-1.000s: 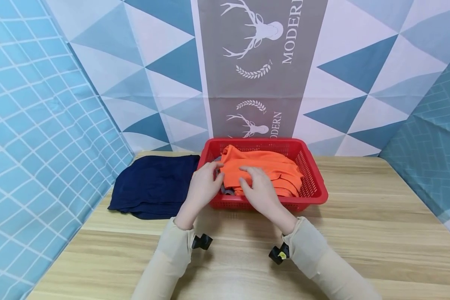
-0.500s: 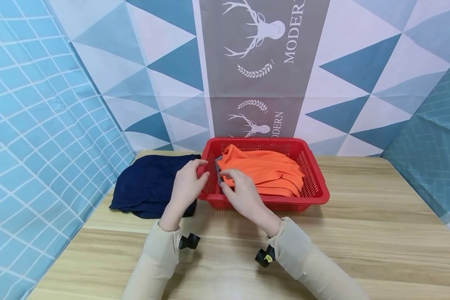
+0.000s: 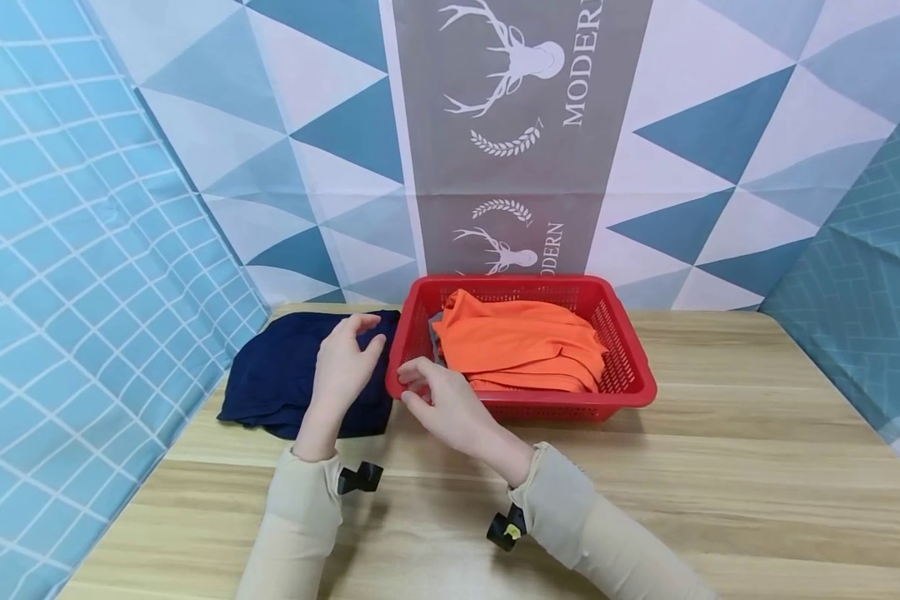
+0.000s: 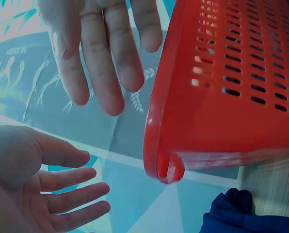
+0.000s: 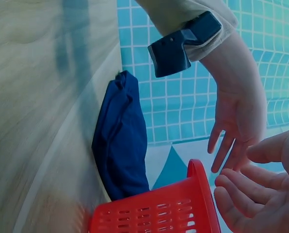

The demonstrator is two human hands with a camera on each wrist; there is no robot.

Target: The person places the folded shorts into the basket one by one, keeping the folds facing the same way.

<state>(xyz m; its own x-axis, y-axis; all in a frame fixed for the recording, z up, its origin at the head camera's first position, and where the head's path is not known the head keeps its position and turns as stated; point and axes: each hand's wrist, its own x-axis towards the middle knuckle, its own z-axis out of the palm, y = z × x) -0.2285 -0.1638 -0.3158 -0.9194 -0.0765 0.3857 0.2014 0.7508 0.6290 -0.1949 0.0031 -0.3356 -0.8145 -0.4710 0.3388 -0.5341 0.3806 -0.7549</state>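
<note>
A red plastic basket (image 3: 622,350) with perforated walls stands on the table. Inside it lies a folded orange cloth garment (image 3: 521,337), with a bit of grey fabric (image 3: 437,327) showing at its left. Left of the basket is a folded navy blue cloth garment (image 3: 270,375). My left hand (image 3: 342,362) hovers over the navy garment, fingers relaxed and holding nothing. Over the basket's front left corner is my right hand (image 3: 450,404), its fingers loosely bent around nothing. In the left wrist view both hands, the left one (image 4: 25,179) among them, stand apart beside the basket wall.
The wooden table (image 3: 735,433) stretches right and front of the basket. A patterned cloth backdrop (image 3: 330,150) rises close behind it. Blue tiled-print sheeting (image 3: 82,250) borders the left side. A black camera mount sits on each wrist.
Both hands have moved left, from over the orange garment to the navy garment and the basket's left corner. The basket and both garments stay where they were.
</note>
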